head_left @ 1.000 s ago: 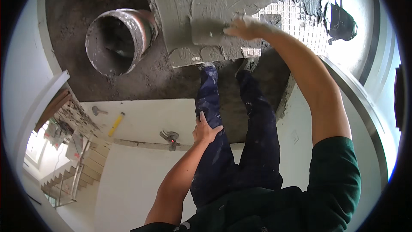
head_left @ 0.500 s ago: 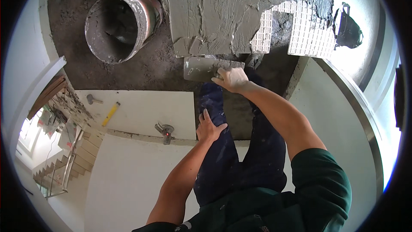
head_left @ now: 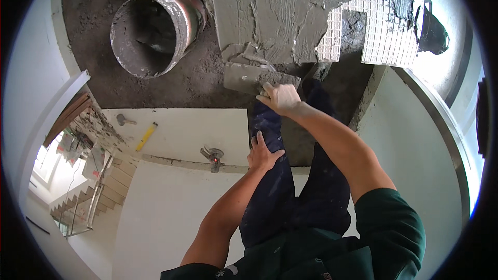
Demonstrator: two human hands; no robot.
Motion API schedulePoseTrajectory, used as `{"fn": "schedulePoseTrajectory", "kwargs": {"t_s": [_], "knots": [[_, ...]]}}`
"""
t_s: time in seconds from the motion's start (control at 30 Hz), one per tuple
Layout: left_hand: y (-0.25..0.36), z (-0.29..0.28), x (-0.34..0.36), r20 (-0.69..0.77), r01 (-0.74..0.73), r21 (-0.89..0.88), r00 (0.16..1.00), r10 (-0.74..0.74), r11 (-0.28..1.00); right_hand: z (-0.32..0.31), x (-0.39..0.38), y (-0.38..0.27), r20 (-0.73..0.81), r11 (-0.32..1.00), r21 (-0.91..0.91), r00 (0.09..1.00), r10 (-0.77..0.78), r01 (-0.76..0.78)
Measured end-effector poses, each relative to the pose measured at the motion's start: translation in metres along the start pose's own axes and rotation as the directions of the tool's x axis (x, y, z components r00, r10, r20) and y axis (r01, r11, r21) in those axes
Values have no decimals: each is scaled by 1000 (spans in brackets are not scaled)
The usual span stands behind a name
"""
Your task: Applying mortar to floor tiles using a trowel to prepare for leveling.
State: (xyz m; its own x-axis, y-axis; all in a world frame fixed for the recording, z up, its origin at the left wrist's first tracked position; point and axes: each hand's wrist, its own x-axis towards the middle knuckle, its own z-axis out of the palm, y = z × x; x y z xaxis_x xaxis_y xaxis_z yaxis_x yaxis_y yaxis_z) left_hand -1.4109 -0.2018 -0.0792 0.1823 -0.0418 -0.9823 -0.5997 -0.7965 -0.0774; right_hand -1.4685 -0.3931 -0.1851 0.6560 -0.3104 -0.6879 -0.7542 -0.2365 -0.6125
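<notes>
My right hand (head_left: 280,96) grips a flat steel trowel (head_left: 241,75) smeared with grey mortar, held just below the edge of a slab (head_left: 270,10) spread with wet grey mortar. Bare white ribbed grid patches (head_left: 389,36) show at the slab's lower right. My left hand (head_left: 263,150) rests on my left leg in dark, spattered trousers, thumb apart from the fingers. A mortar-smeared bucket (head_left: 187,21) with grey material inside stands left of the slab.
A white tile (head_left: 192,122) carries a mallet (head_left: 122,120), a yellow level (head_left: 147,136) and a suction-cup tool (head_left: 212,158). A black bag (head_left: 433,31) lies at the right. A stairway (head_left: 106,189) with a railing lies lower left; a metal-edged frame (head_left: 436,124) runs along the right.
My right hand with the trowel has come down off the mortared slab toward my knee, shifting slightly up-left in the last half second. My left hand stays on my leg.
</notes>
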Motion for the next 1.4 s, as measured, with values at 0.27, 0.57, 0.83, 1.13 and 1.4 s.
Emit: {"fn": "schedulePoseTrajectory", "kwargs": {"t_s": [0.27, 0.57, 0.83, 1.13, 1.4], "knots": [[-12, -14, 4, 49, 23, -77, 999, -19, 997, -20, 60, -61, -100, 994, 35, 989, 108, -105], [-26, -21, 10, 53, 11, -91, 999, -6, 996, 64, 54, -82, 57, 989, 146, 998, 4, -12], [-23, -30, 10, 44, -2, 34, 999, 0, 999, 60, 12, -31, -499, 934, 281, 798, 339, -222], [-9, -45, 6, 51, -1, 120, 999, -5, 993, 21, -35, 62, -697, 825, 475, 442, 565, -305], [7, -36, 3, 34, 6, 179, 999, -12, 984, 13, -70, 121, -523, 600, 792, 385, 761, -111]]}}
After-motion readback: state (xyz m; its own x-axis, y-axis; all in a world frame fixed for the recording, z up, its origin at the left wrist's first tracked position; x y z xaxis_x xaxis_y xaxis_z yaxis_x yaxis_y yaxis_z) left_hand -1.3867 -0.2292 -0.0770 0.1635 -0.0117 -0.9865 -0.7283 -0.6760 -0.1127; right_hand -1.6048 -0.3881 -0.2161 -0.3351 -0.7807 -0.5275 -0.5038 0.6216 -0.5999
